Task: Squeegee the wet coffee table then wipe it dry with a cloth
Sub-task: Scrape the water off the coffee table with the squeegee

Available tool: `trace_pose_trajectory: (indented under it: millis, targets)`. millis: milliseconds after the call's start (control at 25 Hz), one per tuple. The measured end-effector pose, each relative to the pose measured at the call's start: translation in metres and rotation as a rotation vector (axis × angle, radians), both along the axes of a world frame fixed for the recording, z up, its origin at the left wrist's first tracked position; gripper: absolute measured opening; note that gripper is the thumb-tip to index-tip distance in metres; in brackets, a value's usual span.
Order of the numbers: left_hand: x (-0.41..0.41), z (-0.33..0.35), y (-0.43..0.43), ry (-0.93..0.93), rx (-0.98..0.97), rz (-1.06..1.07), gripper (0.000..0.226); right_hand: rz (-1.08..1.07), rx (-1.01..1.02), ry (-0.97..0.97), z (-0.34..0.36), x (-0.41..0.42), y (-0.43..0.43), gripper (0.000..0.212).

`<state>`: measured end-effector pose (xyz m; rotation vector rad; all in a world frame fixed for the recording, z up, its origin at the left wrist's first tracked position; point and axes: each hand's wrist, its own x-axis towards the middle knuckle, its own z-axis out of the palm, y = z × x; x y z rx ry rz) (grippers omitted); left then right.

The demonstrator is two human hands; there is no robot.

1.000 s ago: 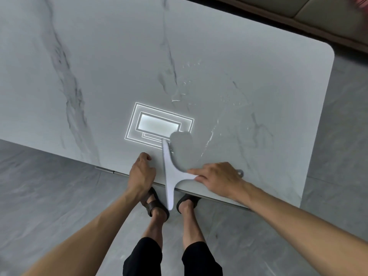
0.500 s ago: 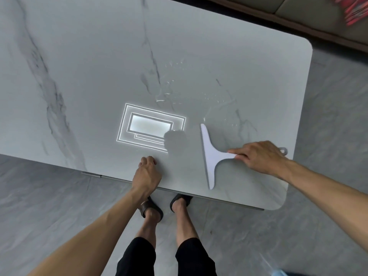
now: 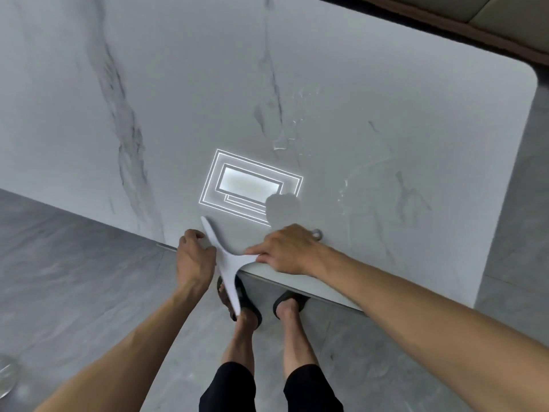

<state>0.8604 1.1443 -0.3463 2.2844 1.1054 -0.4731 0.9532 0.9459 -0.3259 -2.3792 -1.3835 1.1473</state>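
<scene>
Your left hand [image 3: 194,257] rests curled on the surface [image 3: 386,84] edge, holding nothing. The squeegee [image 3: 224,260] blade overhangs that edge, right hand [image 3: 285,249] fingers gripping its handle; tilt it and water drips onto your feet.

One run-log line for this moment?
right hand: holds squeegee | blade: overhangs table near edge | left hand: on edge
</scene>
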Motion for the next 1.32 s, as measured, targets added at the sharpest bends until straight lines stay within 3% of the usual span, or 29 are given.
trace_pose_trajectory:
  millis: [200,600,720,920,1120,1240,1320]
  targets:
    - [-0.008,0.001,0.026,0.032,-0.003,0.041,0.037,-0.011,0.0,-0.019,-0.014,0.001,0.027,0.036]
    - [0.046,0.026,-0.037,0.078,-0.201,-0.177,0.038,-0.568,-0.261,-0.23,0.031,0.065,-0.199,0.034]
    - [0.073,0.039,-0.05,0.049,-0.264,-0.197,0.025,-0.647,-0.252,-0.272,0.052,0.068,-0.228,0.034]
    - [0.133,0.045,-0.042,-0.023,-0.202,-0.159,0.015,-0.878,-0.074,-0.188,0.061,0.114,-0.184,0.033]
    - [0.219,0.021,-0.023,-0.074,-0.065,-0.369,0.055,-1.092,0.003,-0.064,0.049,0.219,-0.111,0.034]
    - [0.272,-0.001,-0.023,-0.004,-0.019,-0.454,0.062,-1.092,0.085,-0.138,0.039,0.309,-0.059,0.049]
    - [0.294,-0.011,-0.025,0.086,-0.034,-0.49,0.066,-1.092,0.088,-0.17,0.035,0.367,-0.026,0.045]
